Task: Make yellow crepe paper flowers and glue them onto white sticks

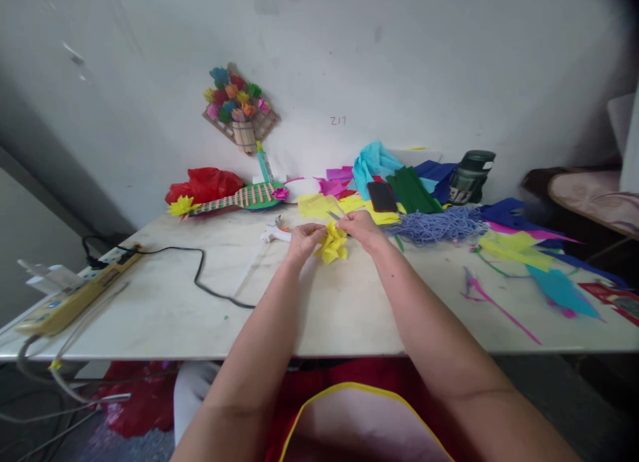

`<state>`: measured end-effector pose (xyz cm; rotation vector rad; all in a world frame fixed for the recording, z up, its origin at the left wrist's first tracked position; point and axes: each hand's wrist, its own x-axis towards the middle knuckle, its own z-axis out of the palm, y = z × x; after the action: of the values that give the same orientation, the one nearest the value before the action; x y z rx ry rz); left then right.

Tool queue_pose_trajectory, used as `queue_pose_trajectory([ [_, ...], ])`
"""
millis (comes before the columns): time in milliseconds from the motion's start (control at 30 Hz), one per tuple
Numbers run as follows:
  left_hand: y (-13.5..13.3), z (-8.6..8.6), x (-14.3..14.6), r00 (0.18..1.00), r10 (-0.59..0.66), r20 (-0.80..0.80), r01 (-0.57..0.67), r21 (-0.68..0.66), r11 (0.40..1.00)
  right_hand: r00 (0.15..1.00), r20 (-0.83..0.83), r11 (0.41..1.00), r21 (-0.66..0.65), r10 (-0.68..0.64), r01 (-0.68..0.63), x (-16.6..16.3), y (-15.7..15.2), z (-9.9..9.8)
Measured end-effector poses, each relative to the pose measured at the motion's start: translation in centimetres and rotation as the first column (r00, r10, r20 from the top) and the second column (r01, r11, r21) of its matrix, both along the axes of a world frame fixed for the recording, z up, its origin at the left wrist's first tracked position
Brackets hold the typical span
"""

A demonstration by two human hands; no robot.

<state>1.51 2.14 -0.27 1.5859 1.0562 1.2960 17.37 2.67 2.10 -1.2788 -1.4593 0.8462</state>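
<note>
A yellow crepe paper flower (pixel 333 243) is between my two hands, a little above the table. My left hand (pixel 305 239) is closed, pinching the flower's left edge with thumb and fingertips. From my right hand (pixel 363 228) pokes a thin pointed metal tip, looking like the blades of scissors (pixel 333 216); their handles are hidden in the closed fingers. The right fingertips are close against the flower's top right side. Just left of my left hand lies a white glue gun (pixel 272 233).
A yellow power strip (pixel 74 295) with a black cord (pixel 200 269) lies left. Behind are a green paper-covered instrument shape (pixel 249 197), a phone (pixel 382 197), coloured paper (pixel 414 189) and a dark bottle (pixel 470 177). Purple shredded strands (pixel 439 225) and paper scraps (pixel 564 290) lie right.
</note>
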Motion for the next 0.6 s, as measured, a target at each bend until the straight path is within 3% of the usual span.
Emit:
queue_pose_trajectory([
  [233,-0.1,0.2,0.2,0.997,0.0,0.077,0.002,-0.029,1.0,1.0,0.012,1.0,0.003,0.001,-0.001,0.1,-0.1,0.1],
  [433,0.3,-0.1,0.1,0.998,0.039,0.04,-0.038,-0.014,0.999,0.999,-0.023,0.999,0.002,0.038,-0.038,-0.1,-0.4,0.3],
  [600,0.5,-0.1,-0.1,0.998,-0.022,0.066,0.024,-0.03,0.999,0.995,-0.047,0.996,0.008,0.086,-0.086,-0.1,-1.0,0.7],
])
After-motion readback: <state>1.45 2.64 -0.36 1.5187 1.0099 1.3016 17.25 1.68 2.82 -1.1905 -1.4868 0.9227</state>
